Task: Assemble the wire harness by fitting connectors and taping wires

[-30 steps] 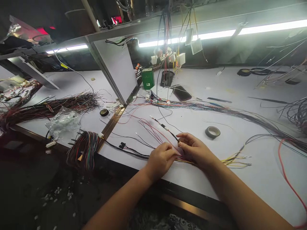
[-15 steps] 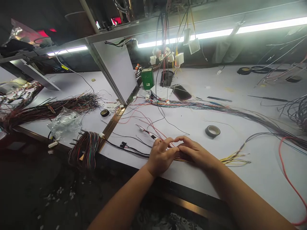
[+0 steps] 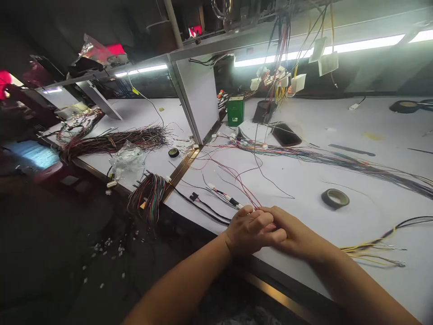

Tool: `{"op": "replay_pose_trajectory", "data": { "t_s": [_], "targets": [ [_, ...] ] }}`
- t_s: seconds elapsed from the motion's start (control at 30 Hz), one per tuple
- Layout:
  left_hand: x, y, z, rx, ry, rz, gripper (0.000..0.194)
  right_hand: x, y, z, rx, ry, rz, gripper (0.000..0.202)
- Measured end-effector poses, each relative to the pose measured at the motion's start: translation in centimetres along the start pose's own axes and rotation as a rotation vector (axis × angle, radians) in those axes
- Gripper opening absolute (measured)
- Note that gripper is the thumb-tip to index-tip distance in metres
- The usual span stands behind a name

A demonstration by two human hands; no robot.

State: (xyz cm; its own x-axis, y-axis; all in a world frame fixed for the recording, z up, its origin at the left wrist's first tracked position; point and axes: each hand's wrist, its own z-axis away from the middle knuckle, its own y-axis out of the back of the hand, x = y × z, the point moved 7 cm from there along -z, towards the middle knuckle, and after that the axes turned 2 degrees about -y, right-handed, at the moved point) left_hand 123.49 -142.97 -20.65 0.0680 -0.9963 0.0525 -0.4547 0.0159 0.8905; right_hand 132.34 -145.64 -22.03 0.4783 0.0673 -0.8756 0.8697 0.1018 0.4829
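Observation:
Close together at the front edge of the bench, my left hand (image 3: 250, 230) and my right hand (image 3: 292, 228) are both closed around a wire harness. Red wires (image 3: 242, 181) and a black sleeved cable (image 3: 199, 205) run from my hands to the left. White connectors with a black wrapped section (image 3: 232, 201) lie just beyond my left fingers. Yellow wires (image 3: 367, 250) with bare metal ends spread out to the right of my right forearm. My fingers overlap and hide the gripped part of the harness.
A roll of black tape (image 3: 334, 198) lies right of my hands. Behind it a long wire bundle (image 3: 314, 155) crosses the bench (image 3: 304, 180). A tied wire coil (image 3: 149, 196) hangs over the front edge at left. Connectors (image 3: 297, 83) dangle from the shelf.
The view has swung left, so the bench things appear further right. My hands have drawn closer together, with the left fingers now folded over the right hand.

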Motion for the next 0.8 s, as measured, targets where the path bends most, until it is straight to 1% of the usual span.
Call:
{"op": "replay_pose_trajectory", "data": {
  "t_s": [0.07, 0.13, 0.23, 0.3, 0.37, 0.43, 0.5, 0.57, 0.63, 0.73, 0.8],
  "targets": [
    [-0.3, 0.5, 0.5, 0.000, 0.083, -0.004, 0.026, -0.2, -0.1, -0.2, 0.026, 0.008, 0.087, 0.047],
    [-0.9, 0.7, 1.2, -0.017, 0.193, 0.018, 0.019, -0.2, -0.1, -0.3, 0.067, 0.004, 0.148, 0.053],
    [-2.0, 1.1, 2.1, -0.010, 0.341, 0.118, 0.016, 0.2, 0.1, -0.2, 0.105, -0.015, 0.193, 0.057],
    [-2.7, 1.0, 2.3, -0.047, 0.397, 0.201, 0.015, 0.6, 0.1, -0.1, 0.107, -0.030, 0.189, 0.056],
    [-2.9, 0.7, 2.3, -0.117, 0.405, 0.239, 0.015, 1.2, 0.2, -0.2, 0.127, -0.054, 0.169, 0.054],
    [-2.7, 0.6, 2.2, -0.182, 0.373, 0.228, 0.019, 2.0, 0.5, -0.3, 0.176, -0.091, 0.173, 0.050],
    [-2.4, 0.6, 2.2, -0.220, 0.341, 0.183, 0.023, 2.5, 0.9, -0.3, 0.240, -0.126, 0.221, 0.043],
    [-2.2, 0.5, 2.1, -0.243, 0.327, 0.126, 0.026, 2.6, 1.1, -0.3, 0.276, -0.140, 0.276, 0.037],
    [-2.1, 0.3, 1.8, -0.271, 0.340, 0.066, 0.028, 2.2, 1.2, -0.2, 0.266, -0.135, 0.282, 0.034],
    [-2.1, -0.2, 1.0, -0.322, 0.376, -0.011, 0.027, 1.5, 0.8, 0.2, 0.215, -0.103, 0.239, 0.037],
    [-2.0, -0.4, 0.6, -0.342, 0.375, -0.035, 0.031, 1.6, 0.7, 0.4, 0.236, -0.106, 0.212, 0.034]
  ]
}}
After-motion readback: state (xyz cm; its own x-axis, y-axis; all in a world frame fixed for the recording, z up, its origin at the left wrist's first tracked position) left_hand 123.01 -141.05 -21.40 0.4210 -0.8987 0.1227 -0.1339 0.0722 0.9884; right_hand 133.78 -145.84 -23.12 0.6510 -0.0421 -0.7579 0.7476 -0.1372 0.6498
